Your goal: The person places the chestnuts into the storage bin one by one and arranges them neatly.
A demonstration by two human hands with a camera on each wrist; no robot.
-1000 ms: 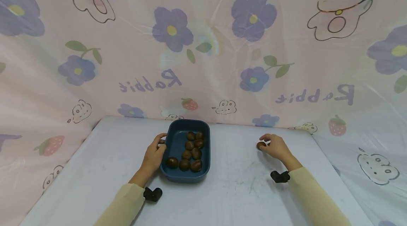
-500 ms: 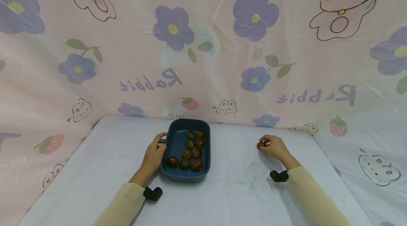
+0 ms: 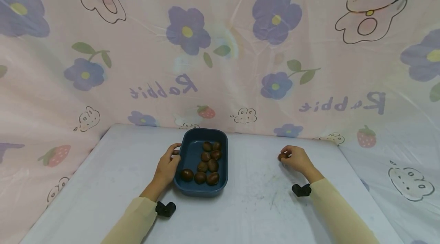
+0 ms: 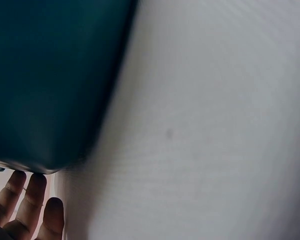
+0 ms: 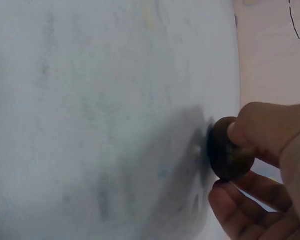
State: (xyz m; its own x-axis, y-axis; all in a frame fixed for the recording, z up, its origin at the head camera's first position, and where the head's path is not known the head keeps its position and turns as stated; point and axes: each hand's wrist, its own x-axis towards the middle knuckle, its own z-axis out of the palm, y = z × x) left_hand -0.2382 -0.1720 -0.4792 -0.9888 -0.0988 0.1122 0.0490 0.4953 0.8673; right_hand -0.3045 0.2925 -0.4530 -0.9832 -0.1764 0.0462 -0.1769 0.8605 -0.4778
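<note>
A dark blue rectangular box [image 3: 186,156] stands on the white table with several brown chestnuts [image 3: 212,165] in it, most along its right side and near end. My left hand [image 3: 167,167] rests against the box's left outer wall. In the left wrist view its fingers [image 4: 30,205] reach up fairly straight to the wall [image 4: 50,90]. Off to the right, my right hand [image 3: 297,159] pinches a single chestnut [image 3: 282,156] between thumb and fingers. The right wrist view has that chestnut [image 5: 229,152] right at the tabletop, its shadow beside it.
The white table [image 3: 247,206] carries faint dark smudges in front of the right hand. Behind it hangs a pink curtain [image 3: 227,64] printed with flowers and rabbits. A black strap piece [image 3: 301,190] sits at the right wrist, another [image 3: 165,209] at the left.
</note>
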